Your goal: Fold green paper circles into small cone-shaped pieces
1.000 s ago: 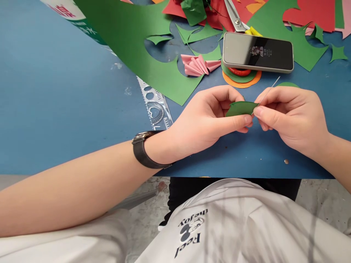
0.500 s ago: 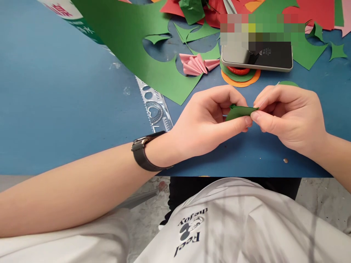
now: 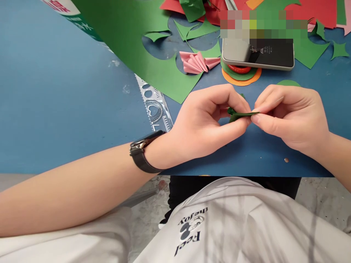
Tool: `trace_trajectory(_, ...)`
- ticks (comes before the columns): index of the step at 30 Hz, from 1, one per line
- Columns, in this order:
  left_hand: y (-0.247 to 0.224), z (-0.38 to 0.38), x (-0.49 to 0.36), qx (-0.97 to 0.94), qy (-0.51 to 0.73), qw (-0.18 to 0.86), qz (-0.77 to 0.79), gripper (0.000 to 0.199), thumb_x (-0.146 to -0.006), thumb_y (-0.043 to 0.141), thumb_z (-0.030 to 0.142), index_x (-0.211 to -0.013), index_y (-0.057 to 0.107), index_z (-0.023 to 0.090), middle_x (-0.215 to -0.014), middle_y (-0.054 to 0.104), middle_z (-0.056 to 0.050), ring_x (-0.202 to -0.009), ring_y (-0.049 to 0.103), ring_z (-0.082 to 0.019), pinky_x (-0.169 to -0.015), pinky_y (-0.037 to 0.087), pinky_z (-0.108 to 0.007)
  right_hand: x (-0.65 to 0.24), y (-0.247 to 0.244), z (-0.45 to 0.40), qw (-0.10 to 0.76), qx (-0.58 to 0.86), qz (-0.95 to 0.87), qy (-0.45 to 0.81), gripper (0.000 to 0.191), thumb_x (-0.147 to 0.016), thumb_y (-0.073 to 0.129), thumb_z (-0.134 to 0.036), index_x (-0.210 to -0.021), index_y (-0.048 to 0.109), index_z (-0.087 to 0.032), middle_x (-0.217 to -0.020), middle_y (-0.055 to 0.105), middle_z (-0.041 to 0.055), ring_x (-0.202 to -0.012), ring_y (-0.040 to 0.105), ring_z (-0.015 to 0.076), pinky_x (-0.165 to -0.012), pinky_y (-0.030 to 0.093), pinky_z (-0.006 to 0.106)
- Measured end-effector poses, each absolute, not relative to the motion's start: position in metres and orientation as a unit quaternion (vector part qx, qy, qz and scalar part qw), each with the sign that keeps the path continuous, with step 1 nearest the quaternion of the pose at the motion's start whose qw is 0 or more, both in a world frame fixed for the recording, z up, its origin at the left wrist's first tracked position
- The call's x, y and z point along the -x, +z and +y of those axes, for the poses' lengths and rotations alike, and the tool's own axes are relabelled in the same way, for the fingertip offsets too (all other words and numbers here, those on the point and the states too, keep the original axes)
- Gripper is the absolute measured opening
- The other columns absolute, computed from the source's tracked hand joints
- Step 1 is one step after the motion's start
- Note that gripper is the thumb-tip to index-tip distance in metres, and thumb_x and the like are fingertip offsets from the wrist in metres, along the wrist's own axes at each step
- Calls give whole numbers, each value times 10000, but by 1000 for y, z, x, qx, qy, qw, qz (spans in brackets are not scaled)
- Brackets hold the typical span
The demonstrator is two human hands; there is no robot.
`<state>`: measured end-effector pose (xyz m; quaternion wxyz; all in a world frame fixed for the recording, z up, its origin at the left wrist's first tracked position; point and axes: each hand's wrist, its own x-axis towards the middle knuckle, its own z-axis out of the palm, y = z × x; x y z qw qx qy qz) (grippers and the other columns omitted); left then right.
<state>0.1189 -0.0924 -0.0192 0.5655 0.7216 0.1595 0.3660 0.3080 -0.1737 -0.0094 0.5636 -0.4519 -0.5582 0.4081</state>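
A small folded piece of green paper point(image 3: 241, 114) is held between my two hands above the table. My left hand point(image 3: 211, 117), with a black watch on the wrist, grips most of it between thumb and fingers. At the paper's right tip, the thumb and index finger of my right hand point(image 3: 293, 117) pinch close to the left fingertips. A thin pale needle-like line point(image 3: 279, 100) lies along my right index finger; I cannot tell whether it is a needle or thread. Part of the paper is hidden behind the left fingers.
A phone point(image 3: 257, 60) rests on orange and green paper circles point(image 3: 241, 81) and a red ring. Pink pleated paper point(image 3: 194, 63) lies on a large cut green sheet point(image 3: 123, 44). A clear ruler point(image 3: 152, 106) sits left of my hand. Green and red scraps cover the back.
The folded green paper has tilted, now showing mostly its thin edge. My fingertips have drawn closer together, and the thin line by my right index finger has dropped lower.
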Motion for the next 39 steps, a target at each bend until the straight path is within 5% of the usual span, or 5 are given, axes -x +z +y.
trace_trajectory(14, -14, -87, -114, -792, 348, 497, 63, 190, -814, 765, 77, -816, 675, 244, -863, 799, -49, -759, 734, -196, -657, 619, -371, -317, -5, -174, 507, 424, -645, 382, 249, -739, 843, -92, -696, 695, -287, -756, 718, -36, -645, 622, 129, -540, 522, 292)
trace_trajectory(21, -12, -86, -114, -821, 323, 466, 59, 221, -770, 746, 125, -818, 641, 313, -860, 791, -10, -729, 725, -222, -687, 618, -421, -318, -2, -172, 473, 430, -676, 367, 279, -773, 917, -265, -644, 670, -291, -696, 700, -20, -612, 624, 147, -508, 510, 312)
trace_trajectory(29, -15, -84, -113, -835, 340, 431, 42, 246, -758, 751, 86, -896, 686, 279, -811, 758, -33, -677, 662, -210, -600, 532, -395, -321, -3, -170, 488, 390, -694, 358, 219, -806, 830, -112, -724, 673, -242, -775, 701, -40, -660, 617, 95, -541, 484, 263)
trace_trajectory(39, -12, -88, -115, -731, 306, 594, 140, 152, -843, 842, 116, -848, 722, 209, -796, 739, -11, -694, 643, -146, -567, 510, -315, -321, 0, -172, 490, 444, -645, 384, 113, -881, 789, -113, -849, 786, -222, -852, 751, 5, -762, 660, 120, -616, 528, 298)
